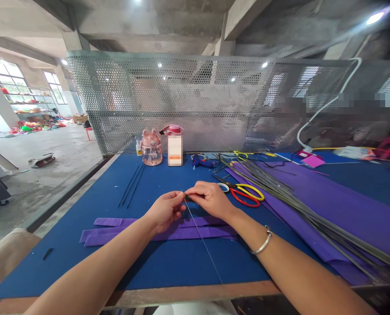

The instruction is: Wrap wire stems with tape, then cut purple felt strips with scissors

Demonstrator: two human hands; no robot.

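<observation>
Above the blue table [142,275], my left hand [168,211] and my right hand [210,199] meet at their fingertips. Both are closed in a pinch on a thin wire [203,240], whose visible length slants down toward the table's front edge. A small dark piece shows between the fingers; its shape is mostly hidden. Folded purple strips [116,230] lie under and behind my hands. Scissors [247,192] with red and yellow handles rest just right of my right hand, beside a white ring [223,187] of tape.
Long dark stems [290,197] lie across purple sheets [339,197] on the right. Three thin black sticks [131,186] lie at left. A pink bottle [151,148], another bottle [175,151] and a blue glue gun [204,162] are at the back, before a perforated metal screen [182,96].
</observation>
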